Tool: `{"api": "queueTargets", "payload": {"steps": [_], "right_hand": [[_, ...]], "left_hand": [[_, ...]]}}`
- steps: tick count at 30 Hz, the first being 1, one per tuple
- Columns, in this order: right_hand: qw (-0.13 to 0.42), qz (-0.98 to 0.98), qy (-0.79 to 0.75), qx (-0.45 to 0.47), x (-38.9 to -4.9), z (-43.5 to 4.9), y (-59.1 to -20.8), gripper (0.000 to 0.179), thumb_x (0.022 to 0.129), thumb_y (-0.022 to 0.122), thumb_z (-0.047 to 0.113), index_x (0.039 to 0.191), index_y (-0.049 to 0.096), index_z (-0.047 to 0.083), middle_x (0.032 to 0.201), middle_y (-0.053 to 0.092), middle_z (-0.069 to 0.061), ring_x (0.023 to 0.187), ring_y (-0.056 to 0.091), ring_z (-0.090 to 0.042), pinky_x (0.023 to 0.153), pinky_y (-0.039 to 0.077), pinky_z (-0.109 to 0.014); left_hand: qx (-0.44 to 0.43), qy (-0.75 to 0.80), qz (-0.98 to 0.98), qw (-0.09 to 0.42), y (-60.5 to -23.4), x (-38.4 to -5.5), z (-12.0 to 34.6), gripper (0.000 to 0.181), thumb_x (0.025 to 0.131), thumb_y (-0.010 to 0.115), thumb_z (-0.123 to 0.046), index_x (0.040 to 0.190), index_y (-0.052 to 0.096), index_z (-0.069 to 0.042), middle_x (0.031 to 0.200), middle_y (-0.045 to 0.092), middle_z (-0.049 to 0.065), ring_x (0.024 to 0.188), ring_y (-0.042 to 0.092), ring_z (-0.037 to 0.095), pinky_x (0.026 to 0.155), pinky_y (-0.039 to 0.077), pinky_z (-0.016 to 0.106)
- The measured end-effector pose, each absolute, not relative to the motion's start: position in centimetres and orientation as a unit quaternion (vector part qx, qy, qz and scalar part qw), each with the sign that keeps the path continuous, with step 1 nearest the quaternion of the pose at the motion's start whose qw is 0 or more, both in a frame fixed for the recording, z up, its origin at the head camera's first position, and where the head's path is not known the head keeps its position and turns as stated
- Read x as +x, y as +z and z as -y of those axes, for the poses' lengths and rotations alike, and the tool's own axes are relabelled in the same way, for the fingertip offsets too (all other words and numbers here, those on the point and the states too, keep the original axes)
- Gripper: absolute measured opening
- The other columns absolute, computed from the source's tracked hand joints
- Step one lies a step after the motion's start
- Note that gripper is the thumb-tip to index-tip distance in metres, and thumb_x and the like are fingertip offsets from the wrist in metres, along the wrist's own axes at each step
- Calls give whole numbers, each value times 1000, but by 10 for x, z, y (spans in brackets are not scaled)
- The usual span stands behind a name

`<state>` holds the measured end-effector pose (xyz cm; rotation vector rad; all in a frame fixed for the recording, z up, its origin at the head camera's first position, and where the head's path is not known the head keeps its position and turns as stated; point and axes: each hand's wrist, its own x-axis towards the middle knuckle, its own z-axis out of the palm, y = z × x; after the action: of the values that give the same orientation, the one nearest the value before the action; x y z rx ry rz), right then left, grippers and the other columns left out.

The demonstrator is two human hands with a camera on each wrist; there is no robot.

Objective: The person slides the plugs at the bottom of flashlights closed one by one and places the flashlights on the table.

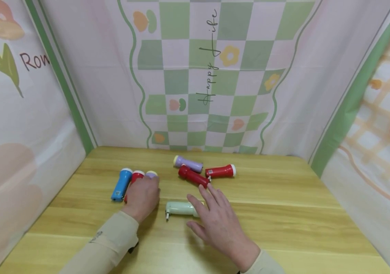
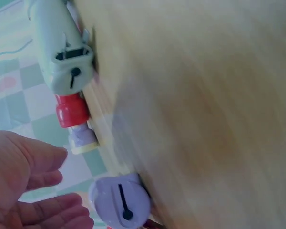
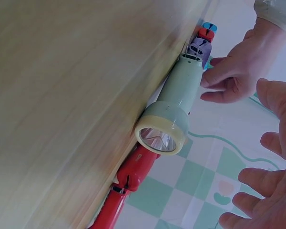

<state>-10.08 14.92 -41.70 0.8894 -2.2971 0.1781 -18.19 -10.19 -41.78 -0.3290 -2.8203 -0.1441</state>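
Left hand (image 1: 144,196): thumb and fingers parted, loosely bent, nothing held; just beside a purple flashlight (image 2: 121,205), lying in a row with a red flashlight (image 1: 138,174) and a blue flashlight (image 1: 122,184). Right hand (image 1: 220,224): fingers spread, grasping nothing, near the lens end of a pale green flashlight (image 1: 180,208) on the table (image 1: 301,228).

Our wood-grain table (image 1: 294,220)

We see at left a blue flashlight (image 1: 122,185), a red one (image 1: 138,174), a purple one (image 1: 152,174); farther back another purple (image 1: 191,164), a dark red (image 1: 193,176), a bright red (image 1: 219,172); nearest us a pale green one (image 1: 180,208)
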Motion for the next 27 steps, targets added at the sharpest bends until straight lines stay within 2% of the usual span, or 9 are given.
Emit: {"api": "queueTargets", "payload": {"steps": [5, 8, 13, 17, 27], "right_hand": [[339, 874, 65, 341, -101, -149, -418, 74, 81, 87, 49, 141, 62, 15, 144, 59, -26, 136, 54, -48, 110, 48, -61], [340, 874, 63, 342, -102, -149, -419, 74, 81, 86, 49, 141, 62, 15, 143, 60, -26, 136, 54, -48, 109, 48, -61], [334, 877, 59, 339, -101, -150, -418, 71, 83, 84, 52, 141, 62, 16, 144, 59, -26, 136, 53, -48, 110, 48, -61], [333, 879, 55, 337, -101, -150, -418, 71, 85, 82, 53, 142, 62, 16, 144, 59, -26, 137, 53, -48, 110, 47, -61], [328, 881, 59, 337, -100, -149, -417, 70, 85, 82, 52, 142, 62, 16, 146, 58, -25, 137, 53, -49, 111, 46, -62]], "left_hand": [[-161, -93, 975, 124, -415, -179, 95, 38, 96, 77, -28, 127, 70, -8, 115, 75, 14, 97, 73, 30, 82, 64, 47], [-191, -138, 966, 102, -414, -176, 91, 43, 97, 76, -32, 133, 68, -10, 125, 74, 11, 111, 71, 30, 93, 61, 48], [-237, -181, 953, 60, -414, -171, 85, 49, 100, 71, -40, 139, 65, -11, 135, 70, 8, 126, 66, 29, 106, 55, 49], [-269, -184, 945, 36, -415, -170, 81, 54, 101, 67, -45, 143, 62, -10, 138, 68, 9, 130, 63, 31, 110, 51, 50], [-312, -170, 935, 11, -421, -162, 77, 63, 98, 70, -49, 146, 59, -11, 141, 66, 9, 129, 63, 29, 110, 51, 49]]}}
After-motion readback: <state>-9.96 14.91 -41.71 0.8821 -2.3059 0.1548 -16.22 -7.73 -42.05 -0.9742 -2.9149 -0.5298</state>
